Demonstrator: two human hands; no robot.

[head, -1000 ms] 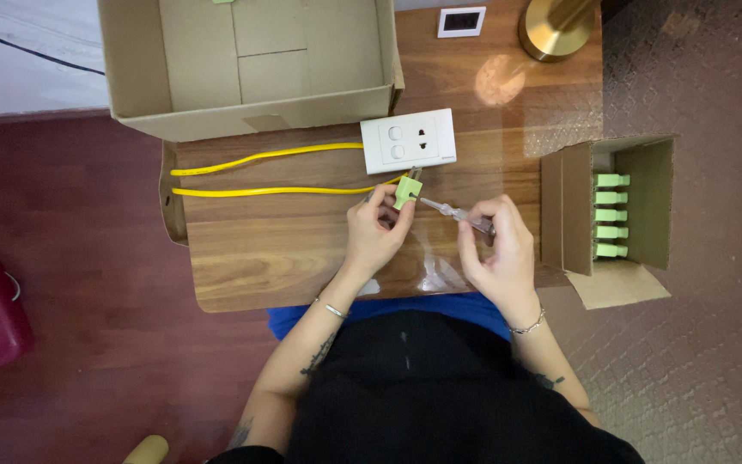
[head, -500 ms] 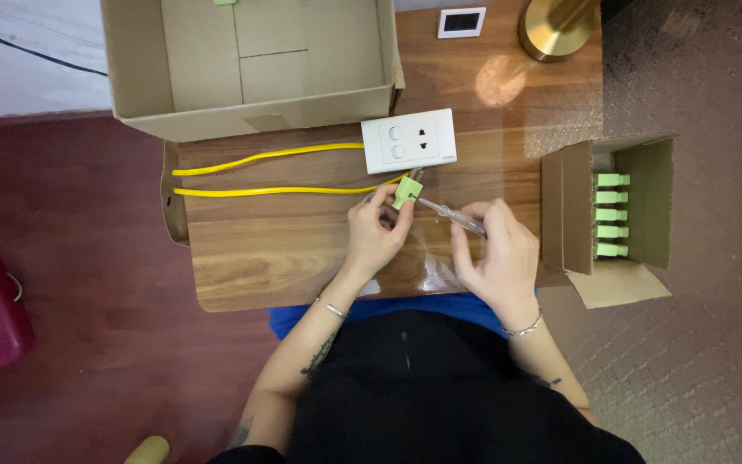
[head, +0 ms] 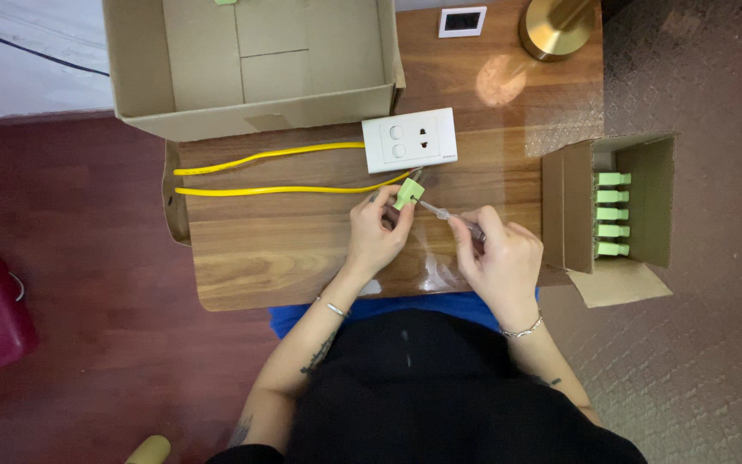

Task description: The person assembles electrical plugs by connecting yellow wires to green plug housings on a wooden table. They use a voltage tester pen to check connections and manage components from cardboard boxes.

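Both hands are busy just below the white socket plate point(head: 410, 139): my left hand point(head: 377, 239) pinches the green connector point(head: 407, 192) on the yellow wire point(head: 276, 190), my right hand point(head: 501, 262) grips the small screwdriver point(head: 447, 216), whose tip, I judge, must next seat squarely in the terminal screw.

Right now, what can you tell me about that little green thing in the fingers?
The little green plug piece is light green, blocky, and looks like plastic. The left hand pinches it just above the wooden table, tilted. The thin screwdriver in the right hand pokes its tip at it. A yellow cable runs up to it. More green pieces like it sit in the small cardboard box.
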